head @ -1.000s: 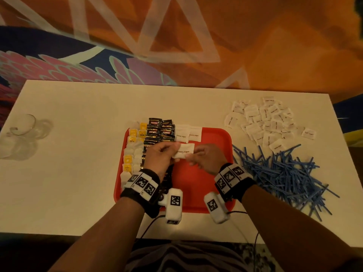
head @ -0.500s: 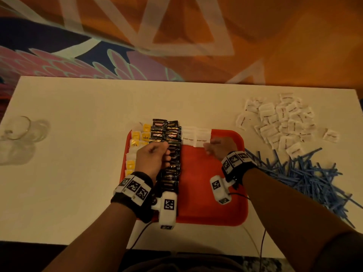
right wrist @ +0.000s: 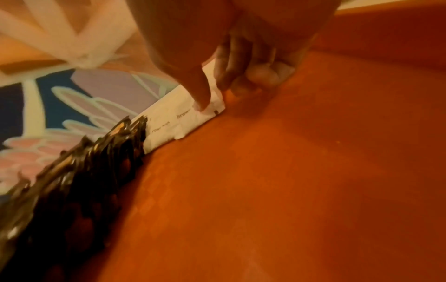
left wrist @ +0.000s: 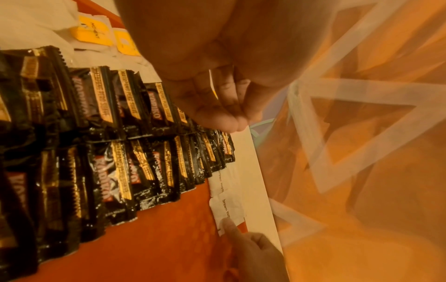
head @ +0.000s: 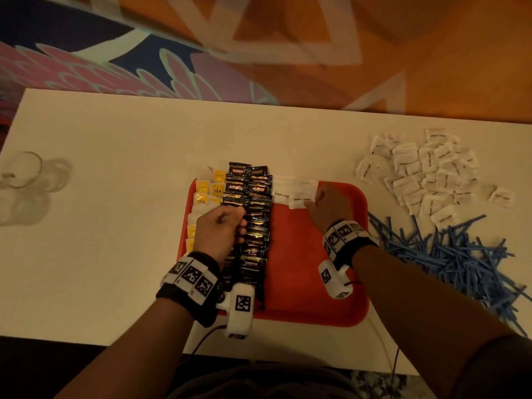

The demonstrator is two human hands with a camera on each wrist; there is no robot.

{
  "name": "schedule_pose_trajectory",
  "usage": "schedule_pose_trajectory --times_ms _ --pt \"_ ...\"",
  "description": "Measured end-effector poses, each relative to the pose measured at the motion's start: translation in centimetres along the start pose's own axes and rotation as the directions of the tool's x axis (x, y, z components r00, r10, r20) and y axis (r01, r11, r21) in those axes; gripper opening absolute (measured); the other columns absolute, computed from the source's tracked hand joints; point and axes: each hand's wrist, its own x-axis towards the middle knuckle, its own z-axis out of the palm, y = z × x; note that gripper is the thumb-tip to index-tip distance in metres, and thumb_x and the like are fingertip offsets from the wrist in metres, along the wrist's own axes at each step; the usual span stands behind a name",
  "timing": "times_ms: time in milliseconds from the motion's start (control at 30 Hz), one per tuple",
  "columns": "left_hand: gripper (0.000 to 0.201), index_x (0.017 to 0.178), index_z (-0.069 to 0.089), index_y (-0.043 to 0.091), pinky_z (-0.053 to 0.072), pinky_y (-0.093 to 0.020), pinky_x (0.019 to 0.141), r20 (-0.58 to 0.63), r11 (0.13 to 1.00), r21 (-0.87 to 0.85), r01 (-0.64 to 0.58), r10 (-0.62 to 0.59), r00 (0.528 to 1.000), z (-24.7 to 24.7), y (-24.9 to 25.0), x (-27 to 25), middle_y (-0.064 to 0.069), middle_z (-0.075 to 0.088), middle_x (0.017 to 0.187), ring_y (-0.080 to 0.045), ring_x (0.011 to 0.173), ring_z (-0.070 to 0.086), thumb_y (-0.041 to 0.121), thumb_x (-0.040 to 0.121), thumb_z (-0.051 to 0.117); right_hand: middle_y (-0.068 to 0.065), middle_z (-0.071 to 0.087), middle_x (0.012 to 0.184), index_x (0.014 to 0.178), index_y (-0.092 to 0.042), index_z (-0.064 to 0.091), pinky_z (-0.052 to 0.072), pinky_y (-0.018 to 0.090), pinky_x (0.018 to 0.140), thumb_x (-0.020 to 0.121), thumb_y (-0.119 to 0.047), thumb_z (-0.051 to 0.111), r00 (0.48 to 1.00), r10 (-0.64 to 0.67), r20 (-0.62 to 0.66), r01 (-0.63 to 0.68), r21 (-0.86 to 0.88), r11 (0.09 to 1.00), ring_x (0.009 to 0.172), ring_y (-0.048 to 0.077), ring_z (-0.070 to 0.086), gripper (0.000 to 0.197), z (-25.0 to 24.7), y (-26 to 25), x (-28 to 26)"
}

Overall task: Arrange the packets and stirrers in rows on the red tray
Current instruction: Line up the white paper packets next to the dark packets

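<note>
under right thumb [right wrist: 201,99], brown-sugar packet [right wrist: 193,116]

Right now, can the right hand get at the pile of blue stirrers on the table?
Probably yes. The right hand only presses a brown sugar packet on the red tray, and the blue stirrers lie uncovered just to its right.

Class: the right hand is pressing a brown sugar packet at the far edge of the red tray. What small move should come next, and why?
Probably lift the right hand off the placed brown sugar packet and reach to the loose white packets on the table for another. Only two sugar packets lie on the red tray, beside the black coffee rows.
</note>
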Motion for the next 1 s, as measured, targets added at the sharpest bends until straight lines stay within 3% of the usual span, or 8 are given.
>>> schedule_pose_trajectory --times_ms 100,200,400,600,833,933,1000 --pt "0.012 0.091 0.071 0.011 0.052 -0.022 0.055 -0.004 1.000 0.012 0.001 -0.001 1.000 -0.3 -0.2 -0.1 0.004 0.067 0.067 -0.007 0.059 0.060 0.017 0.097 0.062 0.000 0.051 0.097 0.096 -0.016 0.056 0.033 0.024 0.073 0.090 -0.016 0.062 0.961 -0.269 0.070 0.275 -0.102 0.956 0.091 0.015 0.046 0.009 0.8 -1.1 0.0" --pt "0.012 0.091 0.071 0.013 0.053 -0.025 0.057 -0.010 1.000 0.025 0.009 -0.009 1.000 -1.0 -0.2 -0.2 0.003 0.067 0.068 -0.009 0.061 0.060 0.017 0.097 0.062 0.005 0.049 0.110 0.103 -0.017 0.060 0.030 0.023 0.081 0.088 -0.010 0.062 0.932 -0.340 0.129 0.357 -0.150 0.922 0.104 0.020 0.045 0.017 2.1 -1.5 0.7" --pt "0.015 0.085 0.071 0.015 0.051 -0.028 0.060 -0.021 1.000 0.031 -0.004 0.005 1.000 -2.7 -0.5 -0.6 0.004 0.067 0.066 -0.009 0.062 0.061 0.018 0.097 0.062 0.006 0.054 0.110 0.105 -0.016 0.061 0.030 0.025 0.082 0.086 -0.012 0.068 0.950 -0.298 0.096 0.310 -0.155 0.938 0.105 0.025 0.048 0.021 2.7 -1.5 1.2" --pt "0.014 0.086 0.071 0.015 0.053 -0.026 0.059 0.010 0.997 0.073 -0.011 0.011 1.000 -2.8 -0.3 -1.0 0.004 0.069 0.069 -0.009 0.063 0.062 0.019 0.097 0.063 0.007 0.059 0.109 0.107 -0.014 0.062 0.043 0.035 0.092 0.085 -0.013 0.069 0.953 -0.295 0.064 0.300 -0.094 0.949 0.106 0.025 0.053 0.023 1.7 -1.4 -0.1" --pt "0.012 0.090 0.068 0.020 0.058 -0.033 0.063 0.233 0.959 0.271 -0.077 0.012 0.972 1.3 0.6 -1.2 -0.004 0.069 0.084 -0.014 0.069 0.063 0.017 0.098 0.059 -0.003 0.061 0.103 0.106 -0.019 0.061 0.045 0.024 0.079 0.090 -0.018 0.062 0.993 -0.117 0.019 0.115 0.075 0.991 0.093 0.012 0.057 0.016 -0.6 1.7 -5.0" --pt "0.010 0.087 0.068 0.025 0.059 -0.042 0.074 0.335 0.888 0.415 -0.199 0.054 0.941 5.1 0.6 -1.6 0.003 0.067 0.088 -0.019 0.079 0.065 0.022 0.095 0.062 -0.002 0.063 0.099 0.103 -0.018 0.060 0.047 0.026 0.080 0.091 -0.020 0.062 0.998 -0.059 0.001 0.059 0.114 0.992 0.092 0.015 0.059 0.013 -1.7 4.3 -7.4" --pt "0.007 0.090 0.068 0.024 0.057 -0.039 0.080 0.416 0.812 0.492 -0.315 0.099 0.904 8.2 0.9 -2.2 0.007 0.067 0.092 -0.019 0.089 0.066 0.028 0.093 0.064 -0.004 0.062 0.096 0.100 -0.020 0.060 0.050 0.030 0.081 0.089 -0.019 0.061 0.999 -0.024 -0.027 0.027 0.128 0.991 0.090 0.016 0.061 0.011 -2.6 6.2 -8.7"
